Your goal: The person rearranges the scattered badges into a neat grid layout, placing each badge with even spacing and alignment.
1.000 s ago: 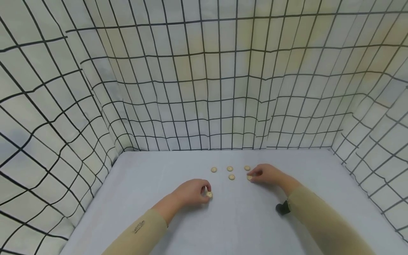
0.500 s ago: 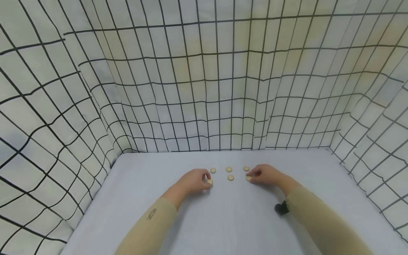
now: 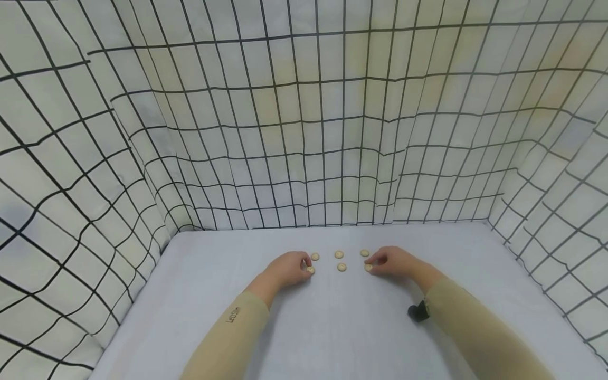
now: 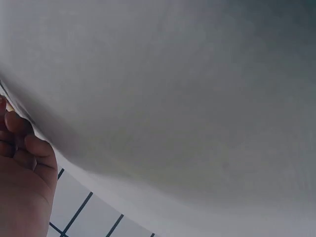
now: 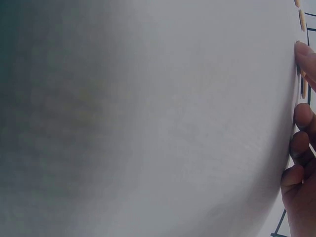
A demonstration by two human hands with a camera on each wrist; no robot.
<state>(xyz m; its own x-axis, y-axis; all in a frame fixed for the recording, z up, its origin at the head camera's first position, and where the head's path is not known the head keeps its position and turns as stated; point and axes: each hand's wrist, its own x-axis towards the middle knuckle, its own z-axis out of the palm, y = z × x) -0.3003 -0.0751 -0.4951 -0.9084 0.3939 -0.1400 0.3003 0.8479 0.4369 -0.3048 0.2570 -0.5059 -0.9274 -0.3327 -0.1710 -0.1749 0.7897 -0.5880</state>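
My left hand pinches a small round beige disc between thumb and fingers, low at the white table. Across from it, my right hand has thumb and finger on another such disc. A third disc lies between the two hands. Behind these, a back row holds a left disc, a middle disc and a right disc. In the left wrist view my left hand shows curled fingers, its disc mostly hidden. My right hand's fingers touch the tabletop.
The white tabletop ends at a white wall with a black grid, which also rises at left and right. A small black object sits by the right sleeve's cuff.
My left hand has carried its disc away from me, up to the front of the back row's left disc. My right hand has stayed at its disc. The head view has shifted slightly.
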